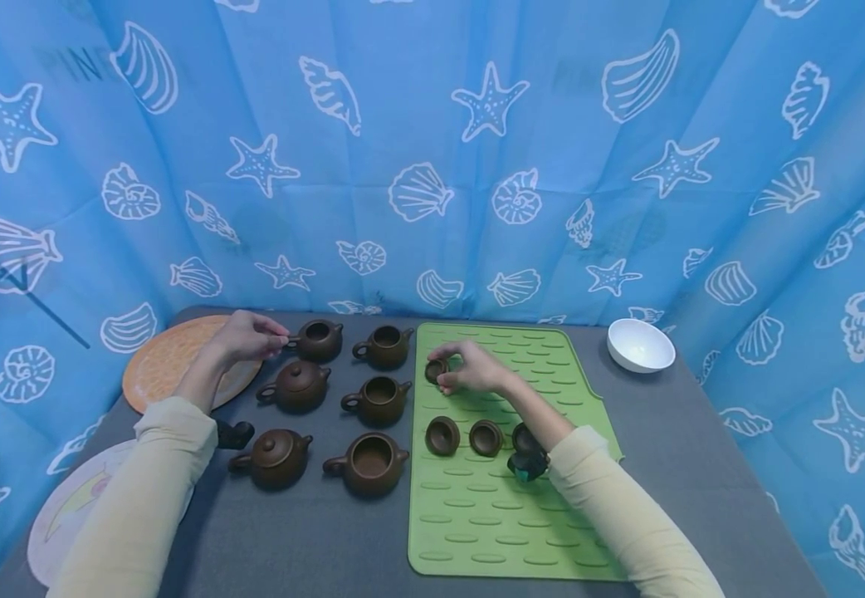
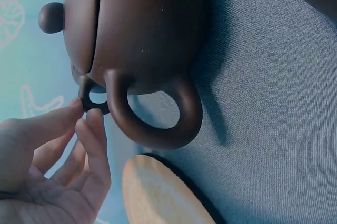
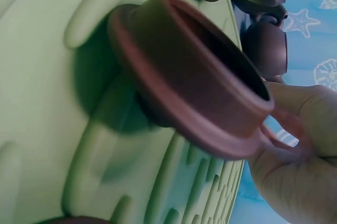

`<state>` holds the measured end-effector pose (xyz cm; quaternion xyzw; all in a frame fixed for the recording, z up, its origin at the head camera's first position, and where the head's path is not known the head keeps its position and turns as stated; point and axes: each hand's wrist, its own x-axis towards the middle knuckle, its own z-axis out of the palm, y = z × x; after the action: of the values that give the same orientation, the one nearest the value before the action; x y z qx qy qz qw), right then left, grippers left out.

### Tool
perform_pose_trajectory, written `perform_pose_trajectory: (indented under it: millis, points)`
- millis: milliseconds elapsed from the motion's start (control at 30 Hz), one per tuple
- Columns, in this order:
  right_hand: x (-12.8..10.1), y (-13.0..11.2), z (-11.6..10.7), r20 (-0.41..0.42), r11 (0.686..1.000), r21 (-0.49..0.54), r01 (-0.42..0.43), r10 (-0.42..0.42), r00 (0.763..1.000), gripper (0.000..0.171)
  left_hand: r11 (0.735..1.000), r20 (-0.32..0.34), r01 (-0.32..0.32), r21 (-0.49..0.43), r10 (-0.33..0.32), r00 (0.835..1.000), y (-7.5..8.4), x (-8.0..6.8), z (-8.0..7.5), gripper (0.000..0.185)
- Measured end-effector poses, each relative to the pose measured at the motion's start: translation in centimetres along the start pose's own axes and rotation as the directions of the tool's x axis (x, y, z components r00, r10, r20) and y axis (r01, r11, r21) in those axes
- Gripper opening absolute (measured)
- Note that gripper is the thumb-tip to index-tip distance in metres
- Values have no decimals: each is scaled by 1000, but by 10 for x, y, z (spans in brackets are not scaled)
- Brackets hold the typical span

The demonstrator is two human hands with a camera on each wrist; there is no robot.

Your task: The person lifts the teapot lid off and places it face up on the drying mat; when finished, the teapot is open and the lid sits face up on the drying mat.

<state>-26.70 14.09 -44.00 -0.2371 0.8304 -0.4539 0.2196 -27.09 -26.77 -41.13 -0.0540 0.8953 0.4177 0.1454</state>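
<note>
My left hand [image 1: 249,336] pinches the handle of a small brown lidless teapot [image 1: 319,339] in the back row; in the left wrist view its thumb and fingertip meet at the handle [image 2: 96,109]. A lidded teapot [image 2: 147,29] fills the foreground there and hides most of the pinched one. My right hand [image 1: 473,367] holds a small brown teapot lid [image 1: 435,371] by its edge over the back left of the green mat [image 1: 477,531]. Upturned lids [image 1: 442,436] lie in a row nearer me. In the right wrist view one such lid [image 3: 189,77] partly covers the hand [image 3: 300,145].
Two lidded teapots [image 1: 298,386] stand in the left column and three lidless ones [image 1: 371,465] in the right. An orange plate [image 1: 156,374] and a pale plate [image 1: 66,515] lie at the left. A white bowl [image 1: 640,345] sits at the back right.
</note>
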Motion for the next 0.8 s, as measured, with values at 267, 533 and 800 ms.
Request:
perform_pose_trajectory:
  millis: [267,533,800]
  points:
    - [2,5,2,41,999,4,46,-47,998,49,1000,25,-12,23,11,1000,1,-9,-6,32]
    - [-1,5,1,28,999,8,40,-40,999,52,997,72,-65,43,62,995,1,-24,-12,35]
    - [-6,1,1,-24,1000,-24,12,-12,1000,52,988,97,-155,28,152,984,-13,-38,-17,33]
